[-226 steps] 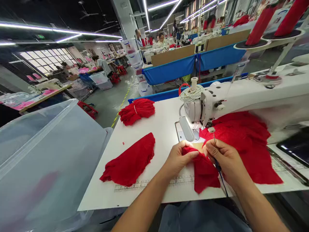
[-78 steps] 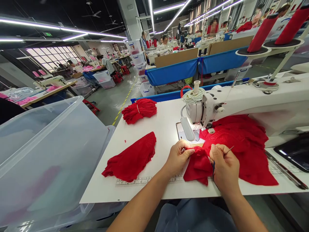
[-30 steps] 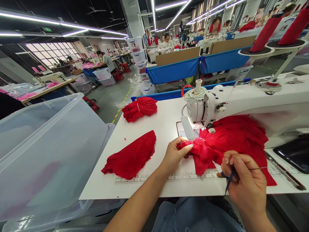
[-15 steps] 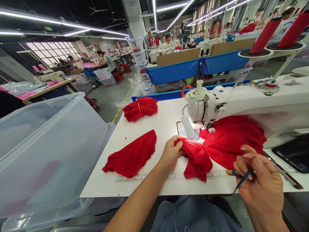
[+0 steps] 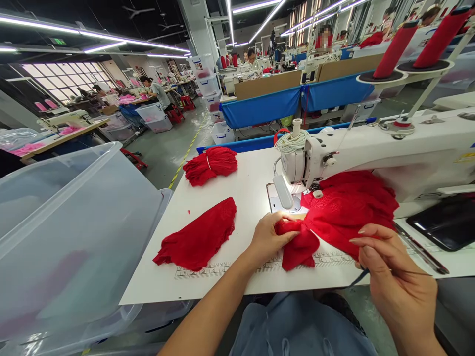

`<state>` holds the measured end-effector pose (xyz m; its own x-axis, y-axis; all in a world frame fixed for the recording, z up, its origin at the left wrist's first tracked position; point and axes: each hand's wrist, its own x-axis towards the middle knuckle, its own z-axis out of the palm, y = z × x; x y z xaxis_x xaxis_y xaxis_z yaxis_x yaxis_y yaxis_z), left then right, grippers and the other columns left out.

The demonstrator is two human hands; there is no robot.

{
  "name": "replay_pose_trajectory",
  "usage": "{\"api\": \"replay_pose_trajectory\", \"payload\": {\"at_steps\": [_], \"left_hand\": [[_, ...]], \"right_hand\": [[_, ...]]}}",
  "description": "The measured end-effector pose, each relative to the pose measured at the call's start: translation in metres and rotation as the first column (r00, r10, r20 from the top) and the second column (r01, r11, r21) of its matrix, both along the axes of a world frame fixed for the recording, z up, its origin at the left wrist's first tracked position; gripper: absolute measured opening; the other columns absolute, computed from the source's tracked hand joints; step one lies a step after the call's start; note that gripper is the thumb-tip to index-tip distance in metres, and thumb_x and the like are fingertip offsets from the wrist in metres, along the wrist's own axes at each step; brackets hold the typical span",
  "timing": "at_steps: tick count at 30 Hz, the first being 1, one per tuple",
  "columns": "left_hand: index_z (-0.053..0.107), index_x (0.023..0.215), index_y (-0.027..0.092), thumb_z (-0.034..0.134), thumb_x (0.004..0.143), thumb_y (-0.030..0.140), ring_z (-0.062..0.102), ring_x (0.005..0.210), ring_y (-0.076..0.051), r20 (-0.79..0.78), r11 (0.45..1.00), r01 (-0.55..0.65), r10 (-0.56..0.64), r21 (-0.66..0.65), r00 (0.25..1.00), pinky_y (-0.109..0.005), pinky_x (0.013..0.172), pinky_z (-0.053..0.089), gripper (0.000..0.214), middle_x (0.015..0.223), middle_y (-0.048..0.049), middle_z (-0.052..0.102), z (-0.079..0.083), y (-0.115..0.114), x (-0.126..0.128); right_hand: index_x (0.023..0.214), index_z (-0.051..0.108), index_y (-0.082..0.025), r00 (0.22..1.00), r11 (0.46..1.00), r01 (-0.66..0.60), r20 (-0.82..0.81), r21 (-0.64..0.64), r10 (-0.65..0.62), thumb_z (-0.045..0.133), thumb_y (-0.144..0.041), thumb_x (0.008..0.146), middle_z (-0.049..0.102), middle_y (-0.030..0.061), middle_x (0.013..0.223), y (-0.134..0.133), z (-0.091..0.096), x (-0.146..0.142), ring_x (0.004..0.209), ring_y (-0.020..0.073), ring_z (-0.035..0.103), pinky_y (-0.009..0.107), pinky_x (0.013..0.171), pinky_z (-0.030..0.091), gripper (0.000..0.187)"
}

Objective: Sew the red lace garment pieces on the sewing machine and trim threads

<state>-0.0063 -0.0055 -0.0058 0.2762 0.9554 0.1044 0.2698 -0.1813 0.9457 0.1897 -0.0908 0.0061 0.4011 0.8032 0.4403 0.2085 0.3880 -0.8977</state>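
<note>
My left hand (image 5: pixel 269 238) pinches a small piece of red lace fabric (image 5: pixel 299 244) on the white table, just in front of the needle plate of the white sewing machine (image 5: pixel 356 146). My right hand (image 5: pixel 395 274) hovers at the table's front edge, to the right of that piece, with its fingers closed on a thin metal tool with a blue cord (image 5: pixel 374 271). A larger heap of red lace (image 5: pixel 349 207) lies under the machine arm.
A flat stack of red lace pieces (image 5: pixel 198 237) and a tied red bundle (image 5: pixel 210 165) lie on the left of the table (image 5: pixel 245 198). A clear plastic bin (image 5: pixel 70 232) stands at the left. A dark phone (image 5: pixel 443 227) lies at the right. Other people work at distant tables.
My right hand has drawn back from the fabric toward the front right with the tool. My left hand has kept hold of the small red piece, shifting it slightly in front of the needle.
</note>
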Motion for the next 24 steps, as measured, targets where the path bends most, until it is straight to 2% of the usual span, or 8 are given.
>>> {"api": "replay_pose_trajectory", "payload": {"at_steps": [5, 8, 12, 15, 17, 20, 22, 24], "left_hand": [[0.061, 0.065, 0.021, 0.074, 0.072, 0.033, 0.054, 0.081, -0.021, -0.142, 0.985, -0.092, 0.113, 0.146, 0.983, -0.033, 0.076, 0.040, 0.020, 0.077, -0.0015, 0.059, -0.003, 0.004, 0.000], [0.065, 0.084, 0.022, 0.074, 0.071, 0.027, 0.054, 0.092, -0.024, -0.305, 0.928, -0.086, 0.206, 0.363, 0.930, -0.039, 0.087, 0.038, 0.017, 0.090, -0.0038, 0.061, 0.001, 0.001, 0.000], [0.065, 0.111, 0.022, 0.071, 0.073, 0.027, 0.053, 0.100, -0.025, -0.382, 0.730, 0.137, 0.181, 0.669, 0.906, -0.040, 0.092, 0.037, 0.039, 0.102, -0.0075, 0.064, 0.002, -0.009, 0.005], [0.068, 0.103, 0.024, 0.064, 0.085, 0.030, 0.056, 0.084, -0.019, -0.350, 0.551, 0.208, 0.163, 0.808, 0.923, -0.033, 0.079, 0.039, 0.019, 0.086, -0.0026, 0.068, 0.000, -0.015, 0.011], [0.068, 0.094, 0.023, 0.058, 0.091, 0.023, 0.056, 0.076, -0.016, -0.334, 0.497, 0.218, 0.158, 0.840, 0.929, -0.031, 0.072, 0.040, 0.011, 0.076, 0.0002, 0.069, 0.001, -0.017, 0.013], [0.067, 0.089, 0.020, 0.051, 0.093, 0.018, 0.058, 0.073, -0.015, -0.365, 0.587, 0.223, 0.135, 0.779, 0.921, -0.029, 0.069, 0.043, 0.016, 0.078, -0.0009, 0.070, 0.007, -0.020, 0.011], [0.065, 0.088, 0.019, 0.051, 0.093, 0.018, 0.059, 0.072, -0.015, -0.375, 0.691, 0.196, 0.117, 0.695, 0.920, -0.029, 0.068, 0.045, 0.016, 0.080, -0.0025, 0.070, 0.013, -0.023, 0.006], [0.065, 0.088, 0.019, 0.052, 0.091, 0.017, 0.060, 0.075, -0.016, -0.353, 0.784, 0.157, 0.084, 0.601, 0.932, -0.028, 0.068, 0.046, 0.014, 0.082, -0.0030, 0.069, 0.017, -0.027, 0.001]], "right_hand": [[0.088, 0.075, -0.031, 0.993, 0.999, -0.007, -0.117, 0.049, 0.013, 0.066, -0.027, 0.085, 0.058, 0.0029, 0.099, -0.008, 0.010, 0.006, 0.076, 0.0153, 0.051, 0.028, 0.053, 0.035, 0.011], [0.087, 0.074, -0.032, 0.986, 0.999, 0.023, -0.166, 0.038, -0.017, 0.067, -0.029, 0.085, 0.060, 0.0016, 0.096, -0.012, 0.011, 0.007, 0.067, 0.0126, 0.049, 0.027, 0.050, 0.037, 0.009], [0.088, 0.074, -0.030, 1.000, 1.000, 0.008, 0.024, 0.014, -0.009, 0.065, -0.023, 0.085, 0.066, 0.0017, 0.088, -0.019, 0.011, 0.006, 0.079, 0.0171, 0.060, 0.026, 0.057, 0.048, 0.012], [0.096, 0.073, -0.028, 0.938, 0.972, -0.224, 0.288, 0.072, 0.195, 0.061, -0.013, 0.085, 0.067, 0.0039, 0.097, -0.023, 0.020, 0.002, 0.078, 0.0161, 0.064, 0.025, 0.060, 0.051, 0.022], [0.102, 0.072, -0.026, 0.850, 0.913, -0.396, 0.416, 0.100, 0.323, 0.057, -0.009, 0.086, 0.067, 0.0060, 0.100, -0.025, 0.029, 0.002, 0.068, 0.0128, 0.063, 0.024, 0.057, 0.051, 0.027], [0.103, 0.070, -0.023, 0.797, 0.889, -0.449, 0.490, 0.088, 0.354, 0.055, -0.016, 0.090, 0.068, 0.0079, 0.098, -0.027, 0.035, 0.014, 0.059, 0.0106, 0.059, 0.023, 0.053, 0.051, 0.021], [0.092, 0.068, -0.023, 0.848, 0.971, -0.233, 0.499, 0.046, 0.180, 0.056, -0.023, 0.090, 0.069, 0.0074, 0.095, -0.025, 0.030, 0.036, 0.059, 0.0114, 0.060, 0.022, 0.050, 0.049, 0.011], [0.079, 0.062, -0.023, 0.848, 0.986, 0.162, 0.517, -0.039, -0.119, 0.056, -0.034, 0.089, 0.069, 0.0059, 0.086, -0.022, 0.019, 0.065, 0.058, 0.0136, 0.059, 0.024, 0.048, 0.045, 0.017]]}}
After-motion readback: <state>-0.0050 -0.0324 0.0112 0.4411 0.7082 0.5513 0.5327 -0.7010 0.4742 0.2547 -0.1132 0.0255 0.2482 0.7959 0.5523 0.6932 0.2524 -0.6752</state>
